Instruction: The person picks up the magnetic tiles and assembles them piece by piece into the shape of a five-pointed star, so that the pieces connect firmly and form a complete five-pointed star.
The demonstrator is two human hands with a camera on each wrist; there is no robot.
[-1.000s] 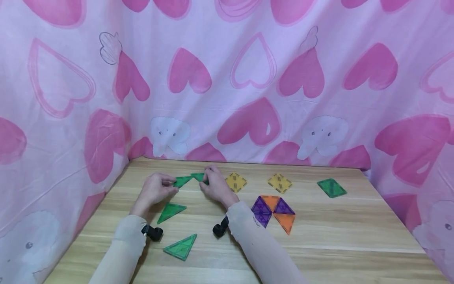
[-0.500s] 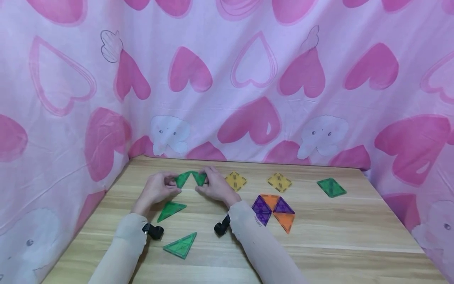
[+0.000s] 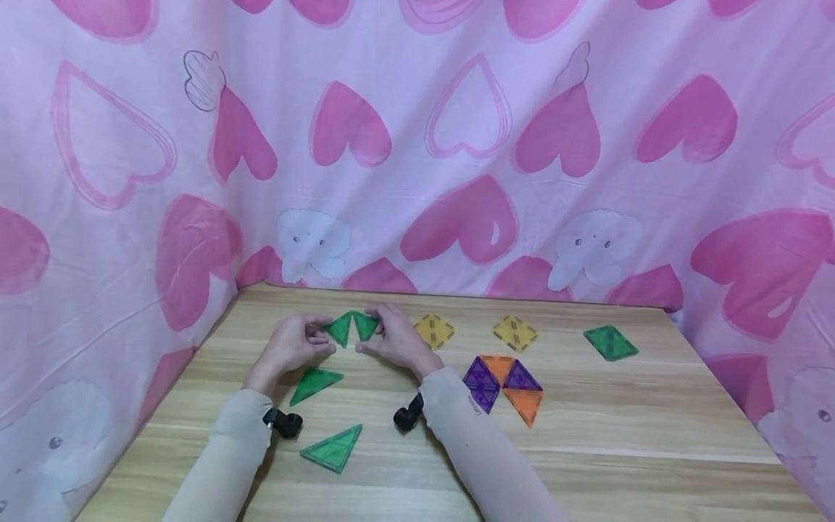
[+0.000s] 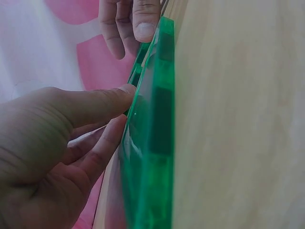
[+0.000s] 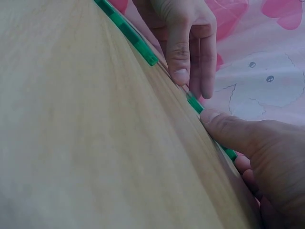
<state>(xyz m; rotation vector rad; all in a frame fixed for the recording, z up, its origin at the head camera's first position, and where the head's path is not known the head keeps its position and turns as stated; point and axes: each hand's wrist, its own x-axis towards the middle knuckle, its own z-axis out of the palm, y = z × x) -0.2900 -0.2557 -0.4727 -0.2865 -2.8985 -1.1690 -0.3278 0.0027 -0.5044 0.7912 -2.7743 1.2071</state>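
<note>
In the head view my left hand point(image 3: 292, 349) holds a green triangular magnetic tile point(image 3: 339, 330) at its left side, near the back of the table. Facing it, my right hand point(image 3: 399, 344) holds a second green triangular tile point(image 3: 365, 327) between thumb and fingers. The two tiles meet or nearly meet at the top, with a narrow wedge of table showing between them below. Another green triangular tile point(image 3: 315, 384) lies under my left wrist and looms large in the left wrist view. A fourth-corner view of the held tiles is partly covered by my fingers.
A larger green triangle point(image 3: 333, 449) lies nearer the front. Right of my right hand lie two yellow square tiles point(image 3: 433, 331), a group of purple and orange triangles point(image 3: 501, 373) partly behind my sleeve, and a green diamond shape point(image 3: 609, 343). A pink curtain point(image 3: 457, 159) borders the table.
Both held green triangles have turned, their points now facing downward and their inner edges closer together. The right-hand tile shows more as my fingers have shifted. The other tiles stay put.
</note>
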